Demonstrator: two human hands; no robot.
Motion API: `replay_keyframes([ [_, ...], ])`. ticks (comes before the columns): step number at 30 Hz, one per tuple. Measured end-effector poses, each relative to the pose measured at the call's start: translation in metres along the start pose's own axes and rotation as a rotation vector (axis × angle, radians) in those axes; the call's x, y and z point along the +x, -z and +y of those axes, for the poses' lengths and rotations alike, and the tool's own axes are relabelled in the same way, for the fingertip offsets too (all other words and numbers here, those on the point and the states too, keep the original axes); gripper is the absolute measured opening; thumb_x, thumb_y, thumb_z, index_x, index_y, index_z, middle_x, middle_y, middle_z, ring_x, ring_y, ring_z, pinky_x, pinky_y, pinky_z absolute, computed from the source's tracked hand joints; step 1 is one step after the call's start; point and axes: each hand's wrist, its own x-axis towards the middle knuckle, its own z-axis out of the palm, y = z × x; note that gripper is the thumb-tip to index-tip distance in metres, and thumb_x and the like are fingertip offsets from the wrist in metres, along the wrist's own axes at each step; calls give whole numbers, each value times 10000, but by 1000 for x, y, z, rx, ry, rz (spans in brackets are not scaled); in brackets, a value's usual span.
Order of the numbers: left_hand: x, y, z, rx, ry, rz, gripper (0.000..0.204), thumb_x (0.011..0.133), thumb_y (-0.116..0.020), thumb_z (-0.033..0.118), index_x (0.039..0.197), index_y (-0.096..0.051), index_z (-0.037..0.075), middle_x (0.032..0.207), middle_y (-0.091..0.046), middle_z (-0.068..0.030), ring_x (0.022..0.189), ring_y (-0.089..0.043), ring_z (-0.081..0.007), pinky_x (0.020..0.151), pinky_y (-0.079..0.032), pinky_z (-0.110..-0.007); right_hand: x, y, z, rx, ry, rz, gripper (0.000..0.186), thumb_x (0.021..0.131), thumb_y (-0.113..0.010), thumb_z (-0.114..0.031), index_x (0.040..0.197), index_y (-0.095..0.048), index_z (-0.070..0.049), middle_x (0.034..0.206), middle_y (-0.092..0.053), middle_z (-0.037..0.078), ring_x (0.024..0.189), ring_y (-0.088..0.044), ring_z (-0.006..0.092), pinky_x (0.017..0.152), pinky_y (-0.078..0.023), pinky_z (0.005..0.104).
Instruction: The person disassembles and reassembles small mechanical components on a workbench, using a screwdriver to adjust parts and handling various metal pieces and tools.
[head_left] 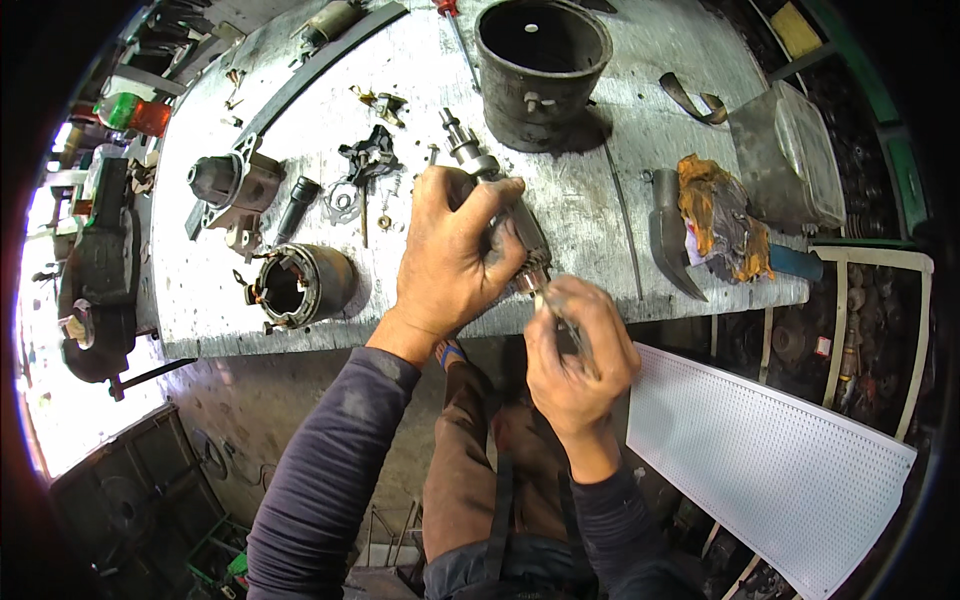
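Note:
My left hand (452, 252) grips a motor armature (478, 160) by its dark core, with its geared shaft end pointing up and away over the metal workbench (580, 210). My right hand (578, 352) is closed on a thin dark tool (556, 312) whose tip touches the armature's near end at the bench edge. The armature's middle is hidden under my left fingers.
A cylindrical motor housing (300, 285) lies left of my hand, with a cast end housing (232, 185), a small black sleeve (297, 205), washers and small parts (368, 160) behind it. A black bucket (540, 70) stands at the back. Right: hammer (668, 240), orange rag (715, 215), grey box (790, 155). Perforated white sheet (770, 470) below.

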Motion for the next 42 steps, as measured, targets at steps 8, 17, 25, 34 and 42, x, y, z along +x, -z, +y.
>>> replay_keyframes([
  [8, 0, 0, -1, 9, -4, -5, 407, 818, -703, 166, 1219, -714, 98, 1064, -510, -190, 977, -525, -356, 875, -484, -460, 0, 5, -1, 27, -23, -44, 237, 798, -751, 108, 998, -659, 20, 1002, -721, 178, 904, -734, 353, 821, -604, 414],
  [17, -1, 0, -3, 48, -24, -8, 435, 795, -648, 140, 1221, -695, 70, 1060, -499, -194, 984, -512, -365, 880, -475, -465, -5, 3, 5, 178, -147, 13, 222, 783, -751, 108, 959, -653, 15, 993, -733, 177, 903, -743, 310, 816, -603, 387],
  [25, -2, 0, -2, 40, -13, -12, 435, 793, -637, 142, 1219, -690, 67, 1055, -490, -198, 988, -507, -364, 884, -471, -471, 0, 5, 2, 137, -113, -42, 241, 764, -762, 117, 954, -651, 15, 980, -727, 175, 893, -741, 317, 794, -602, 388],
  [34, -2, 1, -2, 47, -24, -11, 441, 771, -637, 133, 1202, -686, 53, 1041, -484, -204, 969, -498, -376, 878, -459, -483, 10, 0, 0, 114, -100, -40, 226, 772, -731, 130, 934, -627, 11, 961, -711, 169, 840, -731, 323, 752, -598, 384],
  [42, -3, 0, -3, 33, -7, -19, 447, 749, -642, 117, 1190, -676, 50, 1020, -474, -212, 966, -480, -391, 871, -455, -490, 11, 3, -3, 97, -109, -71, 202, 788, -730, 122, 925, -624, 17, 925, -700, 167, 821, -722, 331, 748, -595, 390],
])
